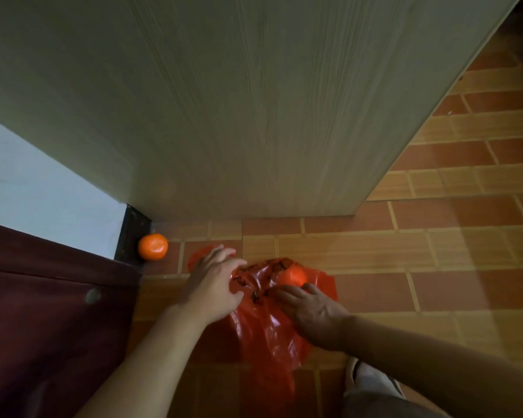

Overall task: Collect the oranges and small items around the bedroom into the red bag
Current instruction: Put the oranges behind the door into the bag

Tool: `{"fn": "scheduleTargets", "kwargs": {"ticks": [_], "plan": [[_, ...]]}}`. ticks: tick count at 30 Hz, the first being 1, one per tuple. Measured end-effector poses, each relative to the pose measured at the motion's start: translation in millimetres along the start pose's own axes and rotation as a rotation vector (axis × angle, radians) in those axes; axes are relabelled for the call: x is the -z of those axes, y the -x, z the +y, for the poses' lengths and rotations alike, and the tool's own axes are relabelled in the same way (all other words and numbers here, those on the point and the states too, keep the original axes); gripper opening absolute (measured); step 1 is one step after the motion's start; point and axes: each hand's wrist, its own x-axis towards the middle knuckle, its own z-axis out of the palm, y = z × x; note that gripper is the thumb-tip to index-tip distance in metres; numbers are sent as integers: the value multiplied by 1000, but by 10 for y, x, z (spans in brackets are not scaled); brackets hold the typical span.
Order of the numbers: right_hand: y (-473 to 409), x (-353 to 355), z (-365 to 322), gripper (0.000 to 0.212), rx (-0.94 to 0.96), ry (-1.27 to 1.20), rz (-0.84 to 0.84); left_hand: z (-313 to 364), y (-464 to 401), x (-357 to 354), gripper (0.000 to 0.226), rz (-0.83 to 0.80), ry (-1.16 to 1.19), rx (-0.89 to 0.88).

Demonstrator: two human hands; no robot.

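A red plastic bag (266,327) lies crumpled on the tiled floor in front of me. One orange (295,276) shows through the plastic at the bag's far end. A second orange (152,246) sits on the floor to the left, against a dark bed leg (133,233). My left hand (215,285) rests on the bag's left edge, fingers stretched toward the far side. My right hand (311,315) lies flat on the bag, its fingertips just short of the orange inside. Neither hand holds an orange.
A large pale wooden panel (239,101) stands upright just beyond the bag. A dark red bed side (43,312) with a white sheet (43,191) fills the left. My shoe (366,378) is at the bottom right on the brick-patterned floor tiles (435,251).
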Motion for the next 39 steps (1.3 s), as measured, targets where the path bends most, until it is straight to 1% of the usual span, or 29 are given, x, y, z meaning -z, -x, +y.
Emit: {"fn": "scheduleTargets", "kwargs": {"ticks": [1,4,6,9,11,13,16,18,19,20,21,23,24,25,26,27,28,30,34,37,39], "plan": [[-16,15,63,72,-18,21,-8,10,-5,-8,64,-15,-16,2],[-21,85,264,71,-100,40,47,51,-28,-41,71,-42,-59,-2],[6,140,394,71,-168,36,55,69,-53,-70,75,-55,-100,-7],[71,281,580,76,-291,15,59,93,-66,-137,73,-71,-128,11],[105,372,671,71,-386,-165,127,117,-75,-186,73,-80,-144,24],[146,420,718,68,-443,-348,277,147,-101,-234,74,-53,-170,9],[188,483,736,52,-464,-488,518,217,-164,-278,74,24,-164,-47],[195,675,690,54,-496,-695,630,277,-195,-304,74,42,-152,-74],[188,782,652,56,-483,-782,634,305,-203,-321,74,40,-151,-82],[174,870,607,57,-427,-789,619,332,-206,-338,75,34,-151,-85],[148,933,560,61,-354,-707,576,352,-208,-349,75,26,-153,-83],[82,946,492,74,-236,-423,392,375,-219,-366,73,23,-167,-76],[59,907,479,79,-219,-305,274,379,-228,-369,71,25,-170,-77],[55,845,486,80,-231,-246,172,383,-234,-372,67,26,-160,-80],[73,777,492,78,-249,-251,103,385,-240,-380,64,24,-139,-87],[99,696,502,73,-262,-291,72,390,-239,-389,60,27,-114,-98],[128,611,508,65,-266,-336,79,399,-236,-398,55,35,-93,-115],[171,476,533,51,-273,-417,159,420,-227,-414,47,57,-68,-162],[217,483,687,36,-314,-488,370,458,-265,-423,31,113,-23,-220],[277,593,852,27,-326,-401,577,500,-299,-432,28,121,9,-239],[319,626,984,24,-303,-300,650,507,-311,-441,30,97,13,-242]]}}
